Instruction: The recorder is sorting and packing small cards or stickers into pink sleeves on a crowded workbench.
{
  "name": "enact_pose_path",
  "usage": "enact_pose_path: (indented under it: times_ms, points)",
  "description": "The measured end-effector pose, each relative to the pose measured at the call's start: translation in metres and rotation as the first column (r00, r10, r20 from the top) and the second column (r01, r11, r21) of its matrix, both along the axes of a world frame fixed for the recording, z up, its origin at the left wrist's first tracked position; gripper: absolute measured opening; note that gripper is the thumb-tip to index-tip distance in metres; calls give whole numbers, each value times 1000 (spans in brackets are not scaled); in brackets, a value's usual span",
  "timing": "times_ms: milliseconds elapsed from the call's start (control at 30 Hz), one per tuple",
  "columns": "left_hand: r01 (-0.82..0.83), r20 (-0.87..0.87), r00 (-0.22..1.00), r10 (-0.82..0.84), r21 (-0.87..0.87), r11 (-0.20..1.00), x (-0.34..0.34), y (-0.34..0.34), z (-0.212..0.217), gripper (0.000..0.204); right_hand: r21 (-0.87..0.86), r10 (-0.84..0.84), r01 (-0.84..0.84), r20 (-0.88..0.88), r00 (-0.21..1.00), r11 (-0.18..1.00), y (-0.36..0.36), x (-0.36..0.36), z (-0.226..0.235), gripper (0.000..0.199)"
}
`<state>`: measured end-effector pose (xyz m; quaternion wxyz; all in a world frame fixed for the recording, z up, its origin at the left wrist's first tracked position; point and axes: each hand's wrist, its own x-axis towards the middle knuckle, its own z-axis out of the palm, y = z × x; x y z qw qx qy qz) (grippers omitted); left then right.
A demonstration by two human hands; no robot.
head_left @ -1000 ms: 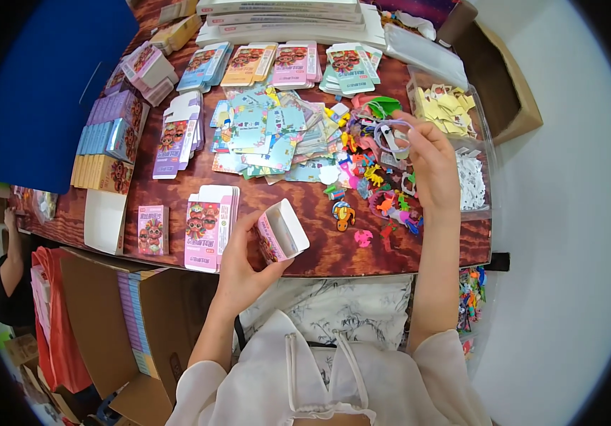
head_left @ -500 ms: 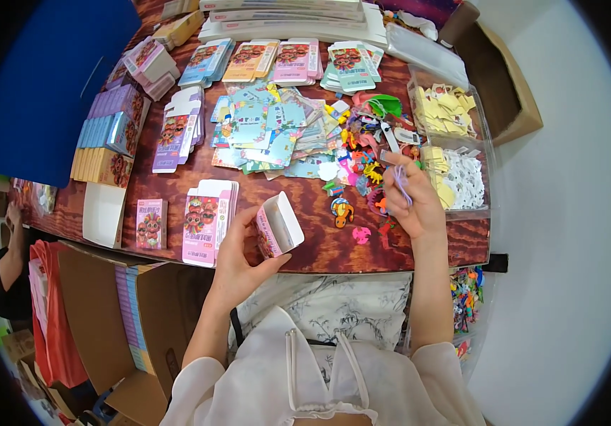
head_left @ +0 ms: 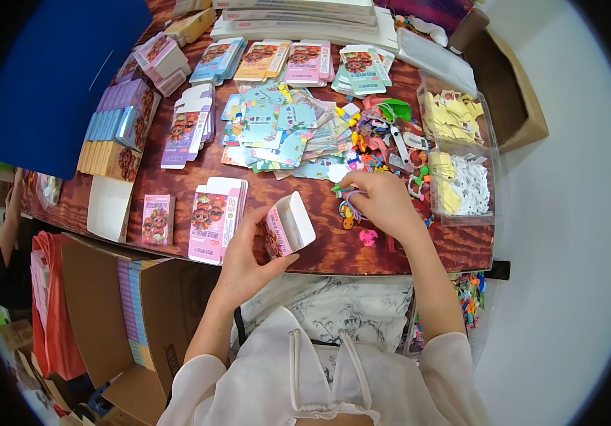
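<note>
My left hand (head_left: 248, 252) is wrapped round a small pink cardboard box (head_left: 282, 236), tilted, with its white flap up and its top open toward the right. My right hand (head_left: 383, 202) reaches down at the near edge of the pile of small plastic toys (head_left: 373, 138), fingers pinched together. A purple cord (head_left: 351, 208) hangs from those fingers, beside an orange toy figure (head_left: 348, 221) that is partly covered. Whatever else the fingertips grip is hidden. Just in front of this hand lies a pink toy piece (head_left: 368, 237).
Left of my hands lie flat pink boxes (head_left: 209, 224) and one closed box (head_left: 157, 220). Light-blue cards (head_left: 270, 128) are heaped mid-table. A clear tray (head_left: 467, 220) at right holds yellow and white pieces. Flattened boxes (head_left: 305, 62) line the back; a brown carton (head_left: 511, 92) stands far right.
My right hand has moved left and down onto the toys with the purple cord, and its fingers now point away from me. My left hand still holds the box. The view has shifted slightly.
</note>
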<state>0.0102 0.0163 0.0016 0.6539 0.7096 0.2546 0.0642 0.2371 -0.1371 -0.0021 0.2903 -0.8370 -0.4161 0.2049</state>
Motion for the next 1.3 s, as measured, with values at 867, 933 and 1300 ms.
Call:
enact_pose_path:
  times_ms: [867,933,1300]
  points:
    - [57,-2,998,-70,610,790,6,-3,-1,67,158,-48,43,28,998,987,-9,-31,40,15]
    - [51,-1,998,-63,594,803,5,-3,0,67,154,-78,62,101,992,986,-10,-25,26,16]
    - [75,-37,997,-67,626,776,6,-4,1,67,-52,-70,95,358,931,994,-13,-14,-4,17]
